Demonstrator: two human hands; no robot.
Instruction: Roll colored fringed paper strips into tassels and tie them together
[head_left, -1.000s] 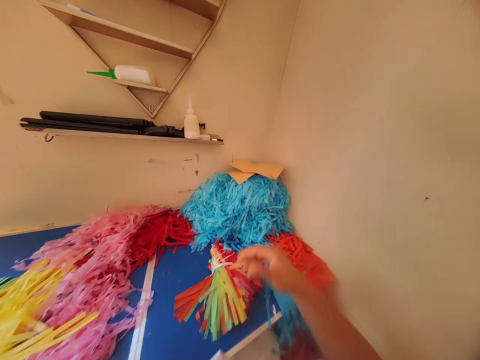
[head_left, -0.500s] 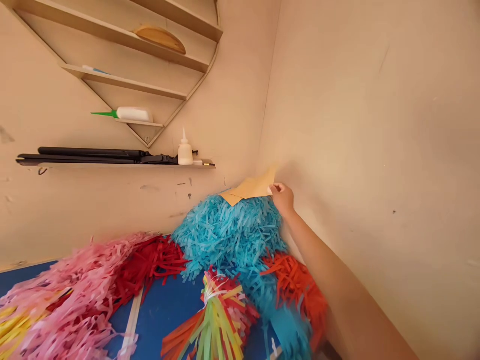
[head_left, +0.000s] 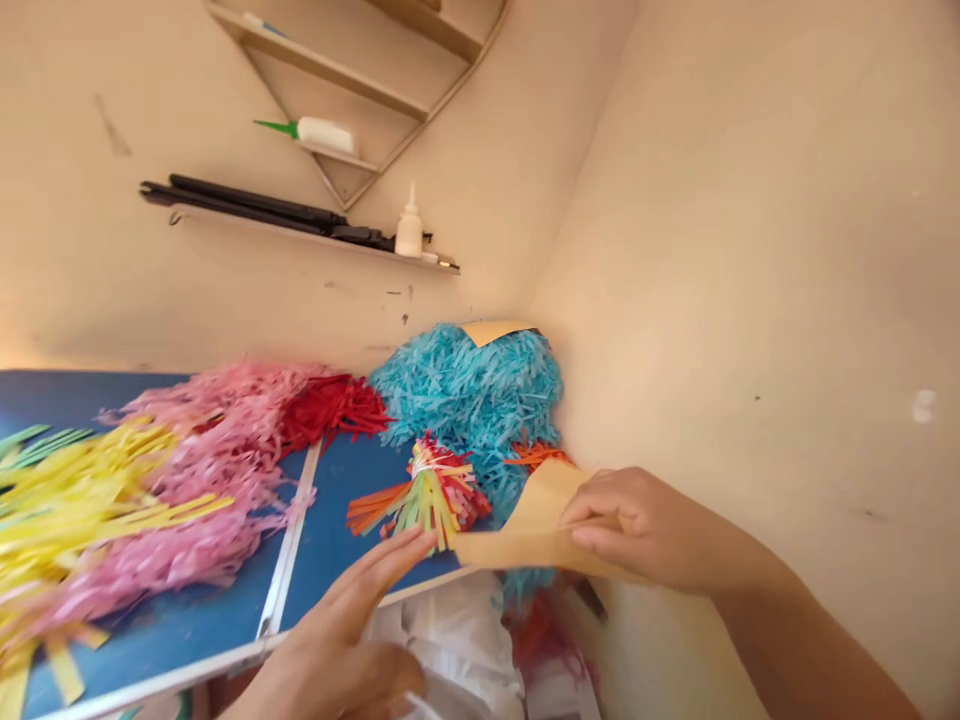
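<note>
A tan sheet of paper (head_left: 551,500) is pinched in my right hand (head_left: 637,525), with the fingers closed over its right side. It hangs in front of the blue table's right end and bends along its lower edge. My left hand (head_left: 352,630) reaches in from the bottom with its index and middle fingers stretched out, their tips close to the sheet's left end; whether they touch it I cannot tell. Behind the sheet lies a tied bundle of multicoloured paper strips (head_left: 435,490). Another tan sheet (head_left: 495,330) rests on top of the blue shredded-paper heap (head_left: 472,390).
Pink streamers (head_left: 225,430), red streamers (head_left: 330,410) and yellow streamers (head_left: 105,480) cover the blue table's (head_left: 202,605) left part. White plastic bags (head_left: 457,630) sit below its edge. On the wall shelf (head_left: 300,232) are a black folded stand (head_left: 255,205) and a white bottle (head_left: 409,230).
My right hand has brought one tan sheet off the blue heap, down and toward me. My left hand has come into view. The camera has tilted down and turned a little left.
</note>
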